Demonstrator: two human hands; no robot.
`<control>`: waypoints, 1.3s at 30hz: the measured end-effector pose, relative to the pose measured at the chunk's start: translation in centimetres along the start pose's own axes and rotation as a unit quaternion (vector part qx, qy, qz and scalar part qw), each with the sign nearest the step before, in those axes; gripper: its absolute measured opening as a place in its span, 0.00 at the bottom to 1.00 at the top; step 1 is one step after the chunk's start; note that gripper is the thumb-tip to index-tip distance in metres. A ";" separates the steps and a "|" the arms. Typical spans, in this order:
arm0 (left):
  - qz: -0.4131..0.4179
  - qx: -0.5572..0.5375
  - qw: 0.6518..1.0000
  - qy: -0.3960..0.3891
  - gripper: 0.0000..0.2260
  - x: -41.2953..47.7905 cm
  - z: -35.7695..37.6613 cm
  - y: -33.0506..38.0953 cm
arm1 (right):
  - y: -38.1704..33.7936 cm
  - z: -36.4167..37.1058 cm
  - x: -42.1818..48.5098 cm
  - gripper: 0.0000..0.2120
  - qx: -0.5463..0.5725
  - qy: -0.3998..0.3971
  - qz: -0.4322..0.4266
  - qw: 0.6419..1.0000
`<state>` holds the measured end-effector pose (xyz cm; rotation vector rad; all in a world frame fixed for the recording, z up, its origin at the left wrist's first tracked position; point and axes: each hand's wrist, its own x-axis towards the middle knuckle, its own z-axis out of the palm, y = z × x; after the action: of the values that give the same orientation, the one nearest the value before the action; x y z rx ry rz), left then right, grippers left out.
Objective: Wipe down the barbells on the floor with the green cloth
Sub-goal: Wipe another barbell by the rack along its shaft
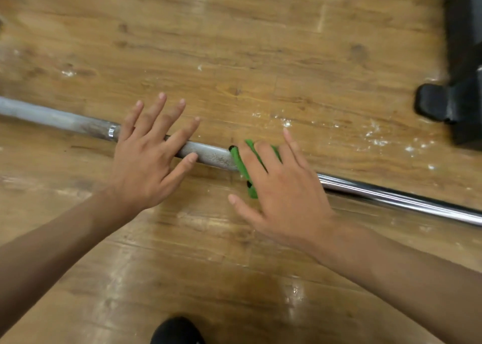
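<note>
1. Barbell [208,157] lies flat on the wooden floor [234,56], running on a slant from the left edge down to the lower right edge
2. Its left part is dull grey and scuffed, with a bright ring [112,132] round it; the middle part is rough and speckled, and the part to the right is polished and shiny
3. The green cloth [241,164] is draped over the bar near the middle of the view, hanging down on the near side and touching the bar
4. The right hand [284,195] lies palm down on the cloth and holds it against the bar; the little finger is straight, the other fingers bend down over the cloth, and the thumb is splayed out on the near side, off the bar
5. The left hand [146,158] is spread wide, palm down, fingers straight and apart, over the bar just to the left of the cloth; I cannot tell whether the palm touches the metal
6. White specks [375,134] are scattered on the floor beyond the bar
7. A black base of some equipment [459,103] stands at the upper right, well apart from the hands
8. A black shoe tip [177,330] shows at the bottom edge
</note>
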<state>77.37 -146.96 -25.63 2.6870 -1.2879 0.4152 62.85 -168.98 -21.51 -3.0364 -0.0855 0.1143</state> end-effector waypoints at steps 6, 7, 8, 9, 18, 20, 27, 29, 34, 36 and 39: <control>-0.020 -0.005 0.999 0.044 0.25 0.4 0.9 0.4 | 7.8 0.0 -8.9 0.24 0.013 0.099 0.293 0.951; -0.028 -0.008 0.998 0.052 0.25 0.4 1.1 0.5 | 8.0 0.0 -9.7 0.24 0.016 0.104 0.345 0.933; -0.036 -0.011 0.997 0.060 0.25 0.4 1.2 0.8 | 7.7 0.0 -9.8 0.24 0.025 0.115 0.388 0.914; -0.044 -0.012 0.997 0.067 0.24 0.4 1.3 1.0 | 6.9 0.1 -9.0 0.25 0.042 0.130 0.415 0.899; -0.042 -0.008 0.998 0.039 0.26 0.4 0.8 0.8 | -5.6 0.1 3.1 0.30 0.124 0.107 0.262 0.951; -0.038 -0.011 0.999 0.037 0.26 0.2 0.8 0.7 | -4.0 0.3 0.7 0.26 0.107 0.122 0.241 0.957; -0.043 -0.019 0.998 0.049 0.27 -1.4 0.5 1.4 | 7.6 2.4 -12.4 0.17 0.044 0.203 0.450 0.869; -0.053 -0.031 0.997 0.043 0.28 -1.8 0.3 1.6 | 7.0 3.0 -11.8 0.17 0.065 0.253 0.474 0.841; -0.045 -0.024 0.998 0.033 0.28 -2.4 -0.2 1.8 | -4.3 1.7 -3.1 0.22 0.169 0.181 0.310 0.918; -0.047 -0.026 0.998 0.019 0.29 -2.3 -0.4 1.6 | -8.3 0.8 0.0 0.26 0.165 0.114 0.238 0.950; -0.048 -0.027 0.998 -0.007 0.29 -1.8 -0.6 1.2 | -7.3 0.7 0.2 0.24 0.154 0.113 0.194 0.962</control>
<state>75.22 -146.25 -25.61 2.6986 -1.1499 0.3451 62.59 -161.66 -21.45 -2.6894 0.4989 -0.1758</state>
